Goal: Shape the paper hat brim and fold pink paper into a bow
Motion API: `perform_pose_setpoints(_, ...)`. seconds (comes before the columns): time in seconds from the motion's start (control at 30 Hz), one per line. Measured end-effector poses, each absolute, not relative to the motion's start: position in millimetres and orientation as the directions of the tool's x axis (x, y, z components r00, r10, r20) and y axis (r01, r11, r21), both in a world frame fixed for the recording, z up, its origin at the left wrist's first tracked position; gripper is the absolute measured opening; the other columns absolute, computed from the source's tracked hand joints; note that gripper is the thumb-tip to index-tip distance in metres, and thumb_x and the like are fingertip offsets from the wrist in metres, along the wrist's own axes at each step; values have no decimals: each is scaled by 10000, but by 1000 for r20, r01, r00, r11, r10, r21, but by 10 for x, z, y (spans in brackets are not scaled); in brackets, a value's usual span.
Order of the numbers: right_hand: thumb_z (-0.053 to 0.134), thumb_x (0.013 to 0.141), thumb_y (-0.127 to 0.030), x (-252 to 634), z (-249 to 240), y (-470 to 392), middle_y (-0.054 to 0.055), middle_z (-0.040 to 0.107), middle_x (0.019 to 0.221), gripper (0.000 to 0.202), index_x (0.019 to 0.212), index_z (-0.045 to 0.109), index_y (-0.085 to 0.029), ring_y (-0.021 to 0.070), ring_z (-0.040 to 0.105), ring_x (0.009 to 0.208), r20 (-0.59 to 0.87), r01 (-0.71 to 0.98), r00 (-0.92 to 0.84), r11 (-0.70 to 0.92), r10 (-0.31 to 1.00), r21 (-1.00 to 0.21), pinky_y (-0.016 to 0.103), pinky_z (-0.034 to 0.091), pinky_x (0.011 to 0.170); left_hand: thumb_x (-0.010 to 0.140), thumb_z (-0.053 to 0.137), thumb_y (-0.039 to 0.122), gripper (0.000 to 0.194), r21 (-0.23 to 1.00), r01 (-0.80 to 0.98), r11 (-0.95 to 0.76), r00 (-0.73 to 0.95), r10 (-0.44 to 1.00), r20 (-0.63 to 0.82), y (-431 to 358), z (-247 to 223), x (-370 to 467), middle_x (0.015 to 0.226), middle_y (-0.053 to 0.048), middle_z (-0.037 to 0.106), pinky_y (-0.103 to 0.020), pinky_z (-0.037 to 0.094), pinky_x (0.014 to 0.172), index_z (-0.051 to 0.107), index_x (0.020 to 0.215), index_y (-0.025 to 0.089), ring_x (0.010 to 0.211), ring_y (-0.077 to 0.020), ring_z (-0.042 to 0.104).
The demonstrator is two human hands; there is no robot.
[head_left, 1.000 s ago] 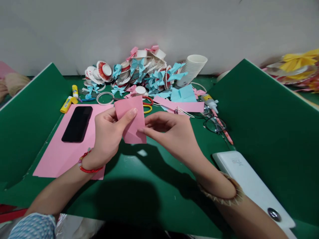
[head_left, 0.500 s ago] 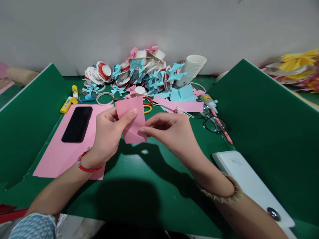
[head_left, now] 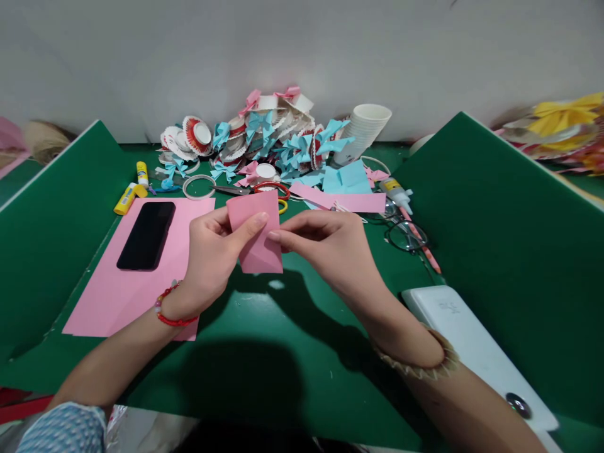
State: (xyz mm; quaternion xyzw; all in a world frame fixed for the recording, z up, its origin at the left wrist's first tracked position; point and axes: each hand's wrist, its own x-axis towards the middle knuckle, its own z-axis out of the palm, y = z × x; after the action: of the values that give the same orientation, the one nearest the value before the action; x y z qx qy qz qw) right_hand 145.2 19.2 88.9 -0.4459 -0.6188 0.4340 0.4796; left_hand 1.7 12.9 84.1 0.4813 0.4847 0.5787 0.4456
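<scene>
A small pink paper piece (head_left: 259, 255) is held up over the green table (head_left: 255, 314), with a slight crease across its lower part. My left hand (head_left: 214, 251) grips it from the left, thumb on its front and fingers behind. At its right edge my right hand (head_left: 325, 248) pinches the paper between thumb and fingers. Larger pink sheets (head_left: 108, 277) lie flat to the left, with a black phone (head_left: 146, 236) on them. Just behind the held paper are scissors (head_left: 274, 186) with red and yellow handles, partly covered.
Blue and pink bows with paper cups (head_left: 264, 135) are heaped at the back, beside stacked white cups (head_left: 368, 126). Glue sticks (head_left: 126, 198) stand left. Glasses (head_left: 406, 235), a pencil (head_left: 427, 251) and a white device (head_left: 476, 352) lie right. Green partitions (head_left: 509, 251) flank the table.
Both hands and the pink paper have shifted slightly to the right. More of the scissors shows behind the paper, and my right thumb sits a little higher on its edge.
</scene>
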Motion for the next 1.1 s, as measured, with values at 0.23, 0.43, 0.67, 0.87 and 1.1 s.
perform_pose_setpoints(0.23, 713, 652, -178, 1453, 918, 189, -4, 661, 555, 103, 567, 657, -161, 97, 587, 494, 160, 113, -151, 178, 976, -978, 212, 480, 484, 619, 756, 276, 257, 988, -101, -120, -164, 981, 103, 170, 914, -20, 527, 35, 508, -214, 408, 514, 564, 507, 147, 520, -68, 465)
perform_pose_setpoints(0.43, 744, 623, -223, 1445, 932, 170, -15, 629, 510, 128, 560, 653, -159, 89, 563, 465, 124, 55, -179, 136, 976, -989, 214, 469, 465, 483, 826, 192, 362, 976, -204, -79, -189, 981, 40, 222, 955, -54, 482, 65, 451, -216, 422, 513, 466, 459, 164, 481, -53, 452)
perform_pose_setpoints(0.67, 751, 614, -226, 1437, 914, 160, -16, 630, 509, 126, 566, 657, -156, 91, 572, 469, 112, 0, -175, 114, 978, -993, 215, 475, 474, 510, 820, 391, 381, 959, -261, -112, -139, 987, 77, 246, 908, -23, 537, 52, 458, -221, 386, 475, 498, 538, 189, 506, -67, 438)
perform_pose_setpoints(0.87, 732, 625, -182, 1421, 887, 153, -11, 638, 517, 101, 564, 656, -155, 92, 579, 473, 129, 24, -167, 135, 977, -991, 210, 482, 473, 634, 764, 381, 383, 955, -201, -217, -211, 962, 174, 330, 966, -136, 498, 65, 388, -244, 349, 493, 442, 546, 194, 481, -61, 390)
perform_pose_setpoints(1.1, 727, 631, -168, 1413, 910, 137, -9, 654, 531, 95, 558, 665, -171, 96, 589, 485, 136, 48, -140, 144, 981, -988, 214, 497, 480, 739, 590, 569, 404, 949, -159, -272, -199, 950, 239, 377, 911, -175, 596, 16, 484, -273, 332, 525, 536, 615, 187, 553, -83, 455)
